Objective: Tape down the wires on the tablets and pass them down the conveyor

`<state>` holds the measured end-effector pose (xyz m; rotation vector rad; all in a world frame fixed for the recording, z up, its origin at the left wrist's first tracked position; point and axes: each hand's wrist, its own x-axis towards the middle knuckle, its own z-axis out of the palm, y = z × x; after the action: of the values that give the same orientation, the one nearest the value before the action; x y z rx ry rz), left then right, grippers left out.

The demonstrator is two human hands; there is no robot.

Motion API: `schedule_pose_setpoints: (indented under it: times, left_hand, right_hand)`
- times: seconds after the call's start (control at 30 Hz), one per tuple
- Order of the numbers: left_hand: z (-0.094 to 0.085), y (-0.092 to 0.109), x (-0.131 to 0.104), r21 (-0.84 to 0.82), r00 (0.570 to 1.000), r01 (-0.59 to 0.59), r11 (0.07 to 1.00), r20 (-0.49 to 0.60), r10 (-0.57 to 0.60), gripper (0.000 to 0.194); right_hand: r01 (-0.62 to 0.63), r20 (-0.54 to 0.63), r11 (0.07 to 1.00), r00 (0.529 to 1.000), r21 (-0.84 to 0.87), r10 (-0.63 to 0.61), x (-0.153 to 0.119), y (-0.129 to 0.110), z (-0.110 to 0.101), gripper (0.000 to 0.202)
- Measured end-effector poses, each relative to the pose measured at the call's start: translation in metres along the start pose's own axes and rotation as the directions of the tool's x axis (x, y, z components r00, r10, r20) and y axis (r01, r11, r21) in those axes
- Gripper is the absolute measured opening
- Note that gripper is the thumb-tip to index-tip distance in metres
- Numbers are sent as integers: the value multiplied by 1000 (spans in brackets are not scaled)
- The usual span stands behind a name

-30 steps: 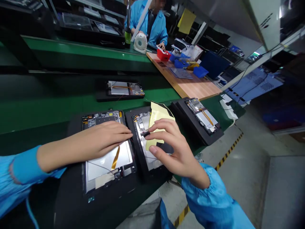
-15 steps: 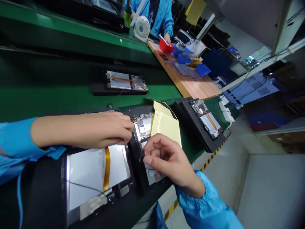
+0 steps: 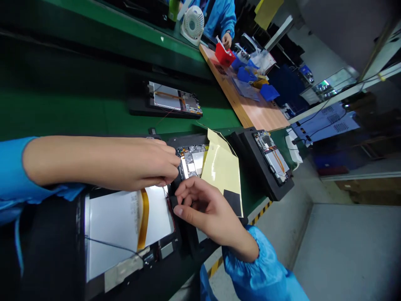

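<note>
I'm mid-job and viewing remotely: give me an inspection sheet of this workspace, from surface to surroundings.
Surface: green bench, with a wooden tabletop beyond its right part.
Work items: four opened devices: near, middle, right and far; a yellow sheet partly hides the middle one.
Clutter: red bin and blue bins on the wooden tabletop.
Left hand: over the near device, fingers curled; any hold unclear.
Right hand: small dark piece at its fingertips.
Cables: thin dark wire across the near device; white power strip at right.
Surroundings: white fan, a person in blue, striped floor tape.
</note>
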<state>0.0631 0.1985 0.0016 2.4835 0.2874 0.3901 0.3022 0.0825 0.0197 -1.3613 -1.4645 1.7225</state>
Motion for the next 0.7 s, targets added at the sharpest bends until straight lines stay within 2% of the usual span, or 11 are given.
schedule_pose_setpoints:
  times: [0.13, 0.27, 0.33, 0.4, 0.5, 0.6, 0.7]
  left_hand:
    - [7, 31, 4, -8, 998, 25, 1000, -65, -26, 25]
    - [17, 57, 9, -296, 956, 176, 939, -178, -235, 18]
    - [21, 63, 7, -424, 936, 186, 887, -200, -291, 12]
    - [25, 66, 2, -484, 920, 167, 859, -236, -312, 20]
    - [34, 71, -9, -446, 873, 176, 878, -340, -348, 32]
    - [42, 81, -14, -338, 805, 214, 916, -471, -362, 24]
    - [42, 96, -9, -273, 754, 171, 947, -582, -304, 21]
  right_hand:
    - [106, -100, 994, 990, 38, -102, -12, -1, -1, 37]
    - [217, -176, 970, 965, 108, -196, -28, -1, -1, 33]
    - [253, -185, 957, 957, 143, -226, -34, -2, 1, 30]
    - [306, -181, 937, 944, 168, -276, -37, -2, 4, 28]
    - [365, -187, 908, 925, 203, -330, -40, -2, 7, 28]
    - [382, -206, 893, 918, 238, -338, -43, 1, 7, 30]
    - [399, -191, 877, 914, 268, -358, -46, 6, 8, 31]
